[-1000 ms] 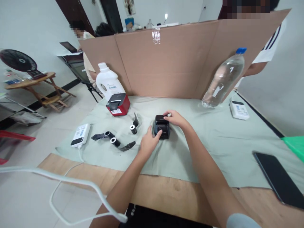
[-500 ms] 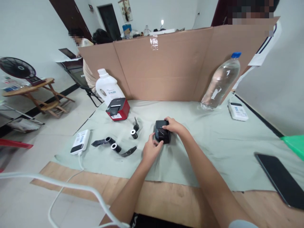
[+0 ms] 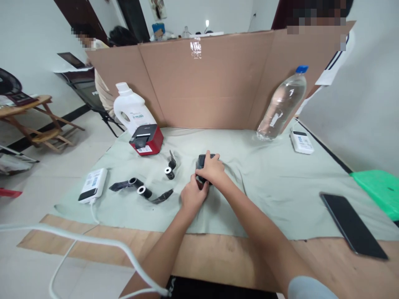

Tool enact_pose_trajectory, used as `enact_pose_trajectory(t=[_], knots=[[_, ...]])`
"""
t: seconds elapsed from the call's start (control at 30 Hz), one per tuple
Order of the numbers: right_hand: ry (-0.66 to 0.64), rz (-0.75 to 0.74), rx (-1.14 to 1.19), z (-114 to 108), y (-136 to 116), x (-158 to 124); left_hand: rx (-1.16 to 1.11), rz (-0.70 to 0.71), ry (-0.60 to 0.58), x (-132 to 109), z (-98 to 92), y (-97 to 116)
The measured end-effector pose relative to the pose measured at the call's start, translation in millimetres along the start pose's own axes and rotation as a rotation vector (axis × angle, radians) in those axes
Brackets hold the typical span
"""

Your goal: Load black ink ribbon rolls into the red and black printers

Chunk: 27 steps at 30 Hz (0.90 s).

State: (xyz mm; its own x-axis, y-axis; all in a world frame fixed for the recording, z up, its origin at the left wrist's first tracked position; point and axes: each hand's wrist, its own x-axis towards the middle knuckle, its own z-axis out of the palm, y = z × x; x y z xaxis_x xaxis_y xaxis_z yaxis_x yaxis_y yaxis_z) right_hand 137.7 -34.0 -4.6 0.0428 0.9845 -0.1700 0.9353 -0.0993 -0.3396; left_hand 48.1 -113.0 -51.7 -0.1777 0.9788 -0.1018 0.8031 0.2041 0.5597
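Note:
A small black device [image 3: 201, 160], which looks like a portable printer, rests on the pale green cloth [image 3: 262, 187]. My left hand [image 3: 192, 194] grips its near left corner between thumb and fingers. Spread across its top is my right hand [image 3: 214, 167], fingers wrapped over the far and left edges, so most of the device is hidden. To the left lie small black rolls with white cores: one roll [image 3: 169, 172] stands nearer the device, and two others, a roll [image 3: 144, 192] and a roll [image 3: 136, 182], lie close together. Each has a loose dark strip trailing off.
A red and black printer [image 3: 147, 140] stands before a white jug [image 3: 132, 109]. A clear bottle [image 3: 282, 108] leans on the cardboard screen [image 3: 205, 87]. White power banks lie left [image 3: 93, 185] and right [image 3: 301, 142]; a phone [image 3: 352, 224] is at right. A white cable [image 3: 93, 241] crosses lower left.
My right hand has moved left over the device and now covers its top. My left hand stays at the near left corner. The whole view has shifted slightly.

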Motion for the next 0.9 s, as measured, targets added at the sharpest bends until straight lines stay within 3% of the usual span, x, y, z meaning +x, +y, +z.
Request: enact_pose_trajectory(t=[0.1, 0.2, 0.33, 0.5, 0.6, 0.7, 0.9], knots=[[0.069, -0.102, 0.025, -1, 8, -2, 0.043, 0.008, -0.006, -1, 4.0, -2], [0.156, -0.165, 0.077, -12, 34, 1, 0.121, 0.188, 0.012, -5, 12.1, -4], [0.260, -0.084, 0.134, -36, 103, 14, 0.275, 0.463, -0.018, -13, 27.2, -11], [0.368, 0.163, 0.030, -63, 208, 22, 0.321, 0.494, -0.092, -17, 37.6, -16], [0.368, 0.281, -0.009, -71, 246, 19, 0.318, 0.489, -0.092, -18, 37.9, -16], [0.360, 0.329, -0.025, -73, 260, 15, 0.320, 0.486, -0.084, -19, 37.3, -16], [0.355, 0.328, -0.050, -71, 252, 15, 0.323, 0.487, -0.084, -18, 37.2, -16]])
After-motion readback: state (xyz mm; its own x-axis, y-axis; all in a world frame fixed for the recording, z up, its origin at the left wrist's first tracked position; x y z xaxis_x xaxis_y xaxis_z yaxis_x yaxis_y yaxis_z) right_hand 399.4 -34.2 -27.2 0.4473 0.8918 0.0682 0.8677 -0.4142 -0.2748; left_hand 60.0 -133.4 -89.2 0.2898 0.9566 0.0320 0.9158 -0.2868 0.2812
